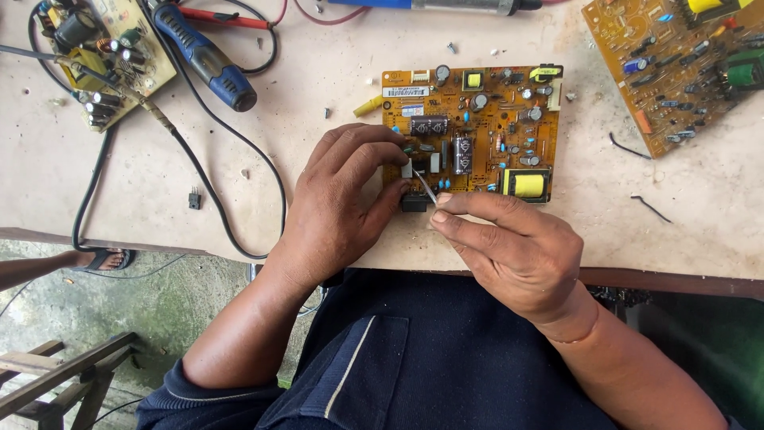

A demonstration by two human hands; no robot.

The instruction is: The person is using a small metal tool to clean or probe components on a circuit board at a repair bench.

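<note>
An orange circuit board with capacitors and a yellow transformer lies flat on the pale table. My left hand rests on the board's near-left corner, fingers curled over components and thumb against a black part at the edge. My right hand pinches a thin metal tool, like a needle or tweezer tip, between thumb and forefinger. Its point reaches the board next to my left fingertips.
A second orange board lies at the back right, a third board at the back left. A blue-handled tool and black cables lie left. Small screws and wire scraps dot the table. Someone's sandalled foot shows below left.
</note>
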